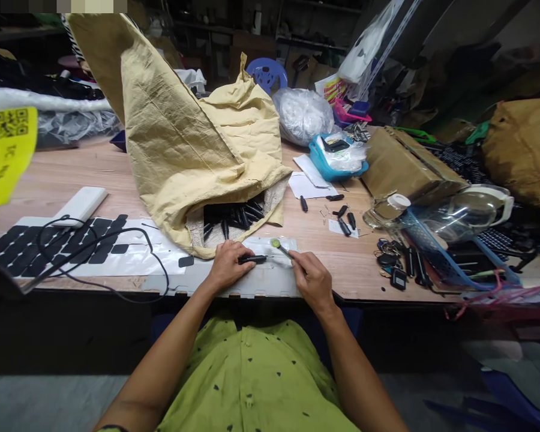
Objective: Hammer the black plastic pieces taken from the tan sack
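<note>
Just past a green shirt [247, 378], shows a grey board [173, 284] at the front edge of the table [346, 273], probably laid there to spare the wood. Over that board, steadies a slim black piece [254, 259] with the left hand [229, 264], fingers bent closely over one end, seemingly to leave the other end bare. Cannot tell about contact between piece and board. Grips a small stick [283, 249] in the right hand [312, 273], thumb and fingers drawn together around the handle, likely for fine control; points its round green end away from the body, near the black piece.

Beyond the left hand, reveals more black pieces [240, 217] in the mouth of a cloth sack [175, 120], perhaps turned this way for easy reach. Farther right, scattered around a paper scrap, loose black pieces [343, 227], well apart from the sack. Behind them, a blue tub [330, 173] filled with plastic, presumably to corral it. Farthest, a blue chair [266, 73].
</note>
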A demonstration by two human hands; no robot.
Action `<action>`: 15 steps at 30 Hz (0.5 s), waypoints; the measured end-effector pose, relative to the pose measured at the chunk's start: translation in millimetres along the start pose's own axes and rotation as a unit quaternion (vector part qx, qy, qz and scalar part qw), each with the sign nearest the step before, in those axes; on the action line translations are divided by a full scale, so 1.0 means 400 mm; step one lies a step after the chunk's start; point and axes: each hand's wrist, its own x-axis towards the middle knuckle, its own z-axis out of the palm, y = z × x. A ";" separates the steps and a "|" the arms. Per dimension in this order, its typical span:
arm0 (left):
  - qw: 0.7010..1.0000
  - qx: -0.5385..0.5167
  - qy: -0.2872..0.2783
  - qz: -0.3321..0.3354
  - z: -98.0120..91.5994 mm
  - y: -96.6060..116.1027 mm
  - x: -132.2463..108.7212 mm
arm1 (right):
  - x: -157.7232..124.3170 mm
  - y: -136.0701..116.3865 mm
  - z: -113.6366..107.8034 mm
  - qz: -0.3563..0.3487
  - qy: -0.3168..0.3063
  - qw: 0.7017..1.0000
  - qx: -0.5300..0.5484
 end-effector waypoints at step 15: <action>0.987 -0.060 -0.052 0.139 -0.030 -0.016 -0.033 | 0.020 0.073 0.069 0.049 0.022 0.987 -0.154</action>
